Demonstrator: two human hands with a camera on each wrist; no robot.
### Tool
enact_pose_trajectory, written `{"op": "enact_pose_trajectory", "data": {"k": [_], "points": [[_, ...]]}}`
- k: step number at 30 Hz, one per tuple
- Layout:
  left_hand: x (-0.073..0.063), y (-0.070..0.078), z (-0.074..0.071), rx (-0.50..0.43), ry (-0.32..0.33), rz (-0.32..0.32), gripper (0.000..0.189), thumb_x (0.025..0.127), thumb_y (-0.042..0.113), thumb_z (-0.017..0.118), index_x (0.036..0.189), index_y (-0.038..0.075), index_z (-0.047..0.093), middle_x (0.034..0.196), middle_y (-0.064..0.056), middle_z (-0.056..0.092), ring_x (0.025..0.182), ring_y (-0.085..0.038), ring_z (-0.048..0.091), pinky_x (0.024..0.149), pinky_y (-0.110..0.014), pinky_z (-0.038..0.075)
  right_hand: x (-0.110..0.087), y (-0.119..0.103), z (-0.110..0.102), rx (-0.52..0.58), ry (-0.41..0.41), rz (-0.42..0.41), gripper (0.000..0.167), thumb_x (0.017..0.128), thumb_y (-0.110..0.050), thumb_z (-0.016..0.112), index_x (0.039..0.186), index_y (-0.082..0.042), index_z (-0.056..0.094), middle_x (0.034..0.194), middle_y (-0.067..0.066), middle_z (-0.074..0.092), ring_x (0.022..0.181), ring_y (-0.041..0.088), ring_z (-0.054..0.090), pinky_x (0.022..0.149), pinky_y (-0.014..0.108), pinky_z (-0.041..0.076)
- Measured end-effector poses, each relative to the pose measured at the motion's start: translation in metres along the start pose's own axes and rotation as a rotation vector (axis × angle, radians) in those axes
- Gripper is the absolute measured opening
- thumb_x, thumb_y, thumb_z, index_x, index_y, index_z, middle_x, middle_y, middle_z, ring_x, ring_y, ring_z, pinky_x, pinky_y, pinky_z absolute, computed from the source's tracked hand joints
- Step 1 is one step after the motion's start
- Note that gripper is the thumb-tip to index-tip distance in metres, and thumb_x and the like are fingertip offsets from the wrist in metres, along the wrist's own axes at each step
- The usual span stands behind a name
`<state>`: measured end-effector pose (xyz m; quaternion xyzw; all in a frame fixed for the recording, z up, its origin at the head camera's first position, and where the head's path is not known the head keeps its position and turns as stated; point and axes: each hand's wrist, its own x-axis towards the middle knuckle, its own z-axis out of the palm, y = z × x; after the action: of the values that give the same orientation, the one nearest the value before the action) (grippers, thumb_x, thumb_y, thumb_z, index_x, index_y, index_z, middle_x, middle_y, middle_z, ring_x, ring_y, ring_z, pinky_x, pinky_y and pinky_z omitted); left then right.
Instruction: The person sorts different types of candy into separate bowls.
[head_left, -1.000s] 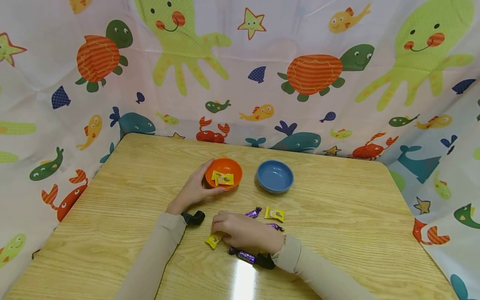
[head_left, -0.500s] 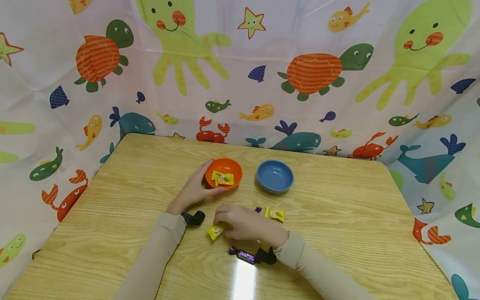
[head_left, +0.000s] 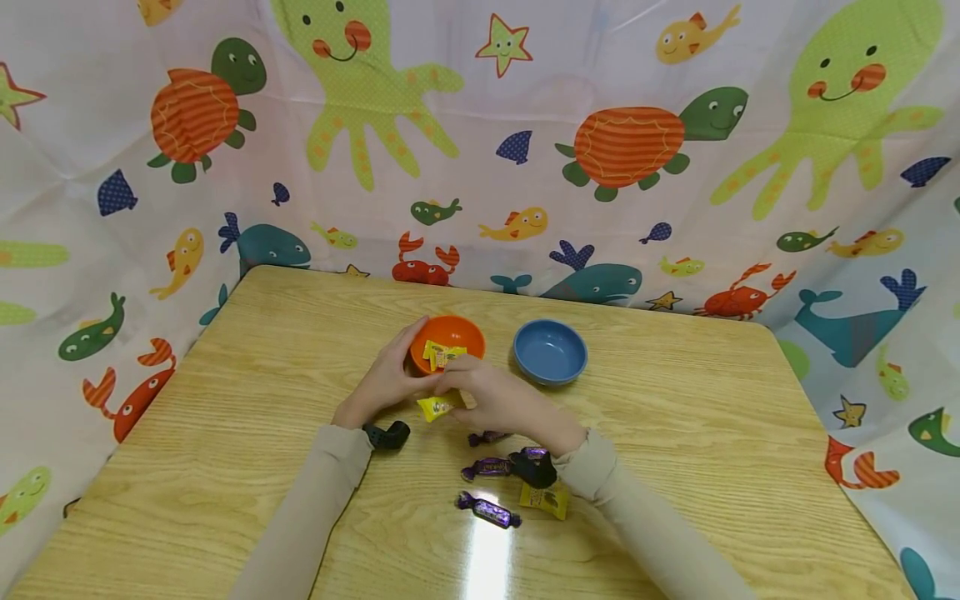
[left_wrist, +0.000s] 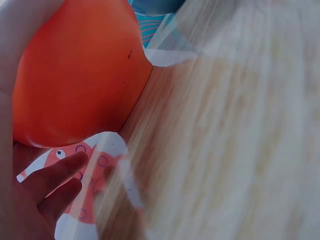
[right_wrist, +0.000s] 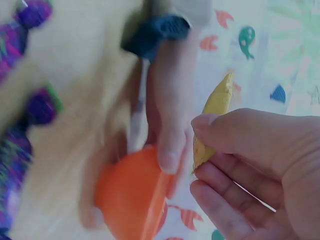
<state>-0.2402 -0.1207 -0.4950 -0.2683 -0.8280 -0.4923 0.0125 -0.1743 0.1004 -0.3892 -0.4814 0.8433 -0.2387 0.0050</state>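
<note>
My left hand [head_left: 386, 379] holds the orange bowl [head_left: 459, 323] at its left side, thumb along the near rim. Yellow-wrapped candies [head_left: 438, 353] lie in that bowl. In the left wrist view, fingers reach around the bowl's wall [left_wrist: 85, 75]. Between thumb and fingers, my right hand [head_left: 513, 400] pinches another yellow-wrapped candy [head_left: 437, 407], just in front of the orange bowl. The right wrist view shows this candy [right_wrist: 217, 102] held above and beside the bowl, apart from it.
Right of the orange bowl stands a blue bowl [head_left: 551, 352]. Several purple-wrapped candies [head_left: 489, 509] and a yellow-wrapped candy [head_left: 546, 502] lie on the wooden table [head_left: 675, 400] below the right hand. A printed curtain [head_left: 480, 192] hangs behind the table.
My right hand has lifted the yellow candy and carried it forward toward the orange bowl, uncovering purple candies and a yellow one on the table. My left hand has stayed in place.
</note>
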Motion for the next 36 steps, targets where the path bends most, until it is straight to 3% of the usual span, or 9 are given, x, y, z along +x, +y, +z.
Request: {"op": "enact_pose_trajectory", "data": {"k": [6, 13, 17, 26, 32, 36], "points": [[0.001, 0.001, -0.002, 0.031, -0.002, -0.008, 0.096, 0.082, 0.02, 0.082, 0.158, 0.007, 0.023, 0.157, -0.012, 0.032, 0.141, -0.033, 0.035, 0.114, -0.053, 0.03, 0.014, 0.02, -0.013, 0.015, 0.044, 0.074, 0.022, 0.083, -0.001, 0.077, 0.104, -0.004, 0.073, 0.103, 0.006, 0.066, 0.095, 0.018, 0.062, 0.087, 0.03, 0.054], [0.0, 0.005, 0.0, 0.042, -0.003, -0.06, 0.103, 0.081, 0.049, 0.08, 0.158, 0.012, 0.024, 0.159, -0.01, 0.029, 0.142, -0.034, 0.033, 0.113, -0.056, 0.031, 0.03, 0.044, -0.015, 0.009, 0.063, 0.212, 0.02, 0.083, -0.003, 0.078, 0.103, -0.003, 0.072, 0.102, 0.008, 0.066, 0.097, 0.023, 0.061, 0.087, 0.033, 0.053], [0.0, 0.006, 0.001, 0.051, -0.006, -0.064, 0.104, 0.08, 0.053, 0.078, 0.159, 0.012, 0.023, 0.16, -0.009, 0.029, 0.142, -0.033, 0.033, 0.113, -0.055, 0.031, 0.037, 0.054, -0.009, 0.01, 0.094, 0.272, 0.021, 0.083, -0.003, 0.078, 0.104, -0.003, 0.072, 0.099, 0.008, 0.065, 0.093, 0.023, 0.06, 0.084, 0.032, 0.053], [0.0, 0.006, 0.0, 0.053, 0.002, -0.059, 0.103, 0.081, 0.047, 0.08, 0.159, 0.012, 0.023, 0.159, -0.008, 0.03, 0.142, -0.03, 0.035, 0.113, -0.053, 0.032, 0.051, 0.071, 0.014, -0.101, 0.106, 0.346, 0.021, 0.084, -0.003, 0.076, 0.105, -0.002, 0.073, 0.101, 0.008, 0.063, 0.095, 0.022, 0.058, 0.088, 0.031, 0.053], [0.001, 0.005, 0.0, 0.047, 0.009, -0.057, 0.102, 0.081, 0.043, 0.082, 0.158, 0.012, 0.024, 0.157, -0.008, 0.032, 0.139, -0.029, 0.038, 0.113, -0.051, 0.033, 0.056, 0.073, 0.022, -0.24, 0.1, 0.336, 0.02, 0.084, -0.002, 0.073, 0.104, -0.003, 0.074, 0.098, 0.007, 0.061, 0.092, 0.021, 0.058, 0.086, 0.03, 0.053], [0.0, 0.005, -0.001, 0.055, 0.01, -0.055, 0.102, 0.081, 0.044, 0.082, 0.158, 0.012, 0.024, 0.158, -0.009, 0.031, 0.14, -0.03, 0.038, 0.112, -0.052, 0.033, 0.058, 0.071, 0.024, -0.271, 0.099, 0.33, 0.018, 0.084, 0.0, 0.071, 0.101, -0.003, 0.074, 0.098, 0.009, 0.061, 0.093, 0.023, 0.058, 0.085, 0.031, 0.053]]}}
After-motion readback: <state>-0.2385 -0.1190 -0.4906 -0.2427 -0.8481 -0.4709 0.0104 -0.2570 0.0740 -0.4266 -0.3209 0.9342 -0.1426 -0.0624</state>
